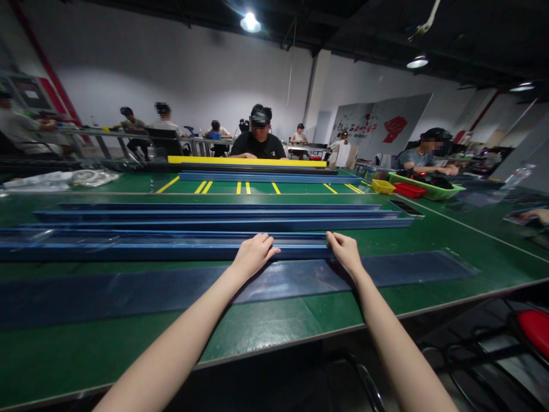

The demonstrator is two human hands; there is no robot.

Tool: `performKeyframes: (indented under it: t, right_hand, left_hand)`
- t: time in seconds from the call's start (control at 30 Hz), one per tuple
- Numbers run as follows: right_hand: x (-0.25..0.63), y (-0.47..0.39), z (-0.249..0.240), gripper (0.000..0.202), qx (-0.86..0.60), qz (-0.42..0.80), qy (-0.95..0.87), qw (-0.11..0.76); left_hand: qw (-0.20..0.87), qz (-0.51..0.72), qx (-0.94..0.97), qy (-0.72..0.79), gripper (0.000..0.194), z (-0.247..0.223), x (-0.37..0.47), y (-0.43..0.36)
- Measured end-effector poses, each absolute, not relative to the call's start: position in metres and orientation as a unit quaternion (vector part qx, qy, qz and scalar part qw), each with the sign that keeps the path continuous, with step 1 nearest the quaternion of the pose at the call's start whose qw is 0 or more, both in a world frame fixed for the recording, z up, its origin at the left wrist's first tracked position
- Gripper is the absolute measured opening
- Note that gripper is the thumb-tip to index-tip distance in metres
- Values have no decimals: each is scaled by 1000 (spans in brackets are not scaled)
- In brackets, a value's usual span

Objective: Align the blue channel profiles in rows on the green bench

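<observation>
A long blue U-shaped channel [150, 252] lies across the table in front of me, its open side up. My left hand [254, 256] is closed over its near wall, a little short of the right end. At that right end my right hand [345, 252] is closed, thumb and fingers pinching the channel's tip. Some clear film seems to cover the channel's left part. Nearer to me, beneath my wrists, a flat clear plastic sleeve [407, 266] is spread along the table. Just beyond the held channel, several more blue channels [223, 224] lie parallel to it.
Across the green table [450, 240], a person [259, 137] sits behind a yellow strip [249, 162] and more blue channels [266, 177]. To the right are a phone [406, 208], a green basket [444, 192] and small yellow and red trays. A red stool [534, 329] stands at lower right.
</observation>
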State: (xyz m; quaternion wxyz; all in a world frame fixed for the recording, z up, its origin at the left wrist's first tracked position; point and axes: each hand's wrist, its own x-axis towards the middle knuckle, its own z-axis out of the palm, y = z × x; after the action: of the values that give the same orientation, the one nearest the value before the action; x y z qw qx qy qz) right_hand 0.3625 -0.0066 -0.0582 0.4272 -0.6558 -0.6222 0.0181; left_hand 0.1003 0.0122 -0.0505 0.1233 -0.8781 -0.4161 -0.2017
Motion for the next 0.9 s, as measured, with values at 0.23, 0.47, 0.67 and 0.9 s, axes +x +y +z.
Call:
performKeyframes:
  t: [0.23, 0.47, 0.67, 0.9]
  right_hand:
    - [363, -3, -65, 41, -651, -2, -653, 387]
    - [365, -2, -66, 39, -640, -9, -665, 384]
    - [365, -2, -66, 39, -643, -6, -664, 382]
    - [364, -3, -65, 39, -646, -8, -664, 377]
  left_hand:
    - [104, -204, -875, -427, 30, -49, 100, 10]
    - [96, -203, -873, -433, 31, -48, 100, 10]
    - [91, -202, -871, -439, 32, -46, 99, 11]
    - [92, -198, -871, -440, 32, -45, 100, 9]
